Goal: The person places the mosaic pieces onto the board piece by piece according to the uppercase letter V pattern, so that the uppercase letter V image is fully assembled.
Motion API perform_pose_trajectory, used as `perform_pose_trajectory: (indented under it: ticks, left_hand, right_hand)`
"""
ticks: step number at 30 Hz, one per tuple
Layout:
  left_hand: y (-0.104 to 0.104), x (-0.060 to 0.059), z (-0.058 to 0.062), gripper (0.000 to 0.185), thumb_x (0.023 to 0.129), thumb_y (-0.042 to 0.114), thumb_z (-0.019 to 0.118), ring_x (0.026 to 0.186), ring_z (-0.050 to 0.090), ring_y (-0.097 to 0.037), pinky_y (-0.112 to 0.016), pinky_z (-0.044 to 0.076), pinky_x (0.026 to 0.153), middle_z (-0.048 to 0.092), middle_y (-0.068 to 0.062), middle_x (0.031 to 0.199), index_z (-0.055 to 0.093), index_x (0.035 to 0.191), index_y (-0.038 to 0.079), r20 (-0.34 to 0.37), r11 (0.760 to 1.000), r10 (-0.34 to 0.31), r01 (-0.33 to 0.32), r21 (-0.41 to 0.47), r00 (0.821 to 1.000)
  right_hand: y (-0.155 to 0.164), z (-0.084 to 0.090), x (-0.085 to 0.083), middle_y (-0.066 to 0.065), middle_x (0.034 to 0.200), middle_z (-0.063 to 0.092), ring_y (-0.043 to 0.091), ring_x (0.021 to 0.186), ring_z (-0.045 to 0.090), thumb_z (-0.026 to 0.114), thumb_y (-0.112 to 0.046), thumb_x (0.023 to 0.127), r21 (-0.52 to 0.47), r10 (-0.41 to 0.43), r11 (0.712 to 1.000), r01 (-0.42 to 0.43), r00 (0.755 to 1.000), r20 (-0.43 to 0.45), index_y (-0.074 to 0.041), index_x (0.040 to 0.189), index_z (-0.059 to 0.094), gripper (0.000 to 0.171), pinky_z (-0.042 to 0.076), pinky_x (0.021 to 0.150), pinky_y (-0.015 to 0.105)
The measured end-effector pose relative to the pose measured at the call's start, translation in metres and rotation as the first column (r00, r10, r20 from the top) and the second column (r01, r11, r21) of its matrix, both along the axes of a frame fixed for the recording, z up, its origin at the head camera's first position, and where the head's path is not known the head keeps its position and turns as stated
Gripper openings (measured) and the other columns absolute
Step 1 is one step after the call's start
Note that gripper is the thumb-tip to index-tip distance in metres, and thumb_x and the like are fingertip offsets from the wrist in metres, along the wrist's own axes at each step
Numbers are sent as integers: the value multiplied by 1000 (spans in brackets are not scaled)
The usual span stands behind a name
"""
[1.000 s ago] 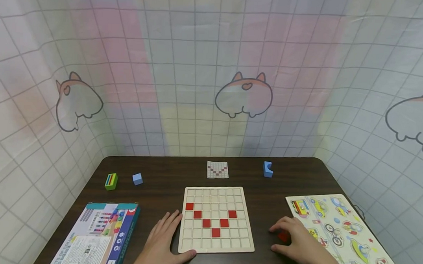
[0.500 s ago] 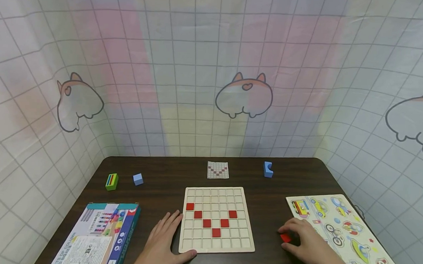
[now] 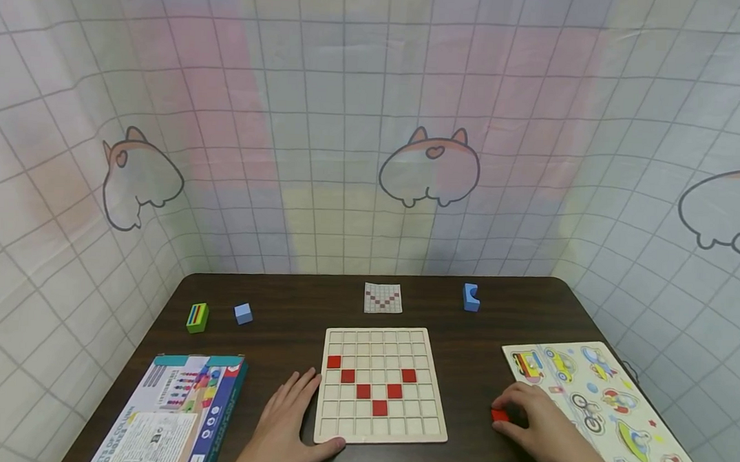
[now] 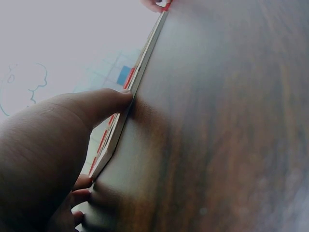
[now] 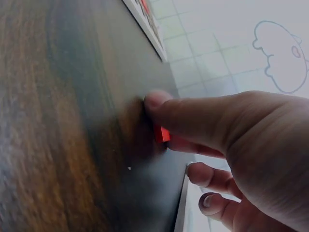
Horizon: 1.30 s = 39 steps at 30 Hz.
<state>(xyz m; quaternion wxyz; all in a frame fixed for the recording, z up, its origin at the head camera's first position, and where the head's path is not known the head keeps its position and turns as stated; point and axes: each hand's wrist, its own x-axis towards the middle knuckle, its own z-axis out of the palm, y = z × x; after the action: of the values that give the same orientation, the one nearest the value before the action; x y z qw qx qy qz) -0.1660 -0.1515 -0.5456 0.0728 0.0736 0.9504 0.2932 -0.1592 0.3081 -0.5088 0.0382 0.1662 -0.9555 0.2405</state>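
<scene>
A pale square grid board (image 3: 379, 361) lies on the dark table, with several red tiles (image 3: 379, 408) set in its cells in a lopsided V. My left hand (image 3: 288, 424) rests at the board's left front corner, its fingers straight along the side and its thumb (image 4: 108, 102) touching the front edge. To the right of the board, my right hand (image 3: 538, 426) pinches a red square tile (image 5: 162, 135) between thumb and fingers, low at the tabletop. Part of that tile is hidden by the thumb.
A small card (image 3: 383, 298) printed with a grid pattern lies behind the board. Blue blocks (image 3: 243, 314) (image 3: 471, 297) and a green block (image 3: 197, 317) stand farther back. A box (image 3: 170, 415) lies at left, a picture puzzle board (image 3: 610, 407) at right, partly under my right forearm.
My right hand has shifted a little to the right, bringing the red tile along beside the puzzle board. The left hand and the tiles on the grid board stay put.
</scene>
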Motion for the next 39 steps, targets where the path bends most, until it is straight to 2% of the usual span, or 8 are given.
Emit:
perform_pose_trajectory:
  ticks: [5,12,25,33,39]
  left_hand:
    - [0,0,-1,129,74,94,77,170,25,-45,-79,21,132,38,-10,181,42,172,19,1,1000,-2,2,-6,1000]
    - [1,2,-4,130,73,93,78,169,27,-45,-78,20,133,38,-10,181,42,173,18,6,1000,-13,13,-6,1000]
    - [0,2,-4,130,74,94,77,169,27,-45,-78,21,133,38,-9,181,41,173,18,-4,1000,-15,15,-4,1000]
    - [0,1,-1,130,74,95,75,170,27,-44,-78,22,133,38,-9,181,41,173,18,-27,1000,-8,8,-9,1000]
    - [0,1,-1,130,74,95,76,170,26,-44,-78,21,133,38,-9,181,42,172,18,-22,1000,-5,5,-8,1000]
  right_hand:
    - [-4,0,-1,-22,101,67,3,100,60,93,-38,91,20,-55,998,55,997,47,-33,99,76,19,57,91,35]
    - [-9,2,-2,-22,101,69,7,103,61,92,-38,93,46,-107,994,103,991,84,-34,101,76,18,56,96,40]
    - [-27,6,-19,-26,103,70,3,103,62,92,-36,94,1,-44,999,44,999,-27,-33,106,79,18,59,95,37]
    - [-41,7,-34,-24,104,70,4,103,59,92,-37,94,-7,-26,1000,26,999,-25,-32,106,80,18,59,94,35]
    - [-48,5,-42,-24,104,70,6,103,59,91,-35,94,-25,0,1000,-2,998,-55,-33,105,80,15,59,94,35]
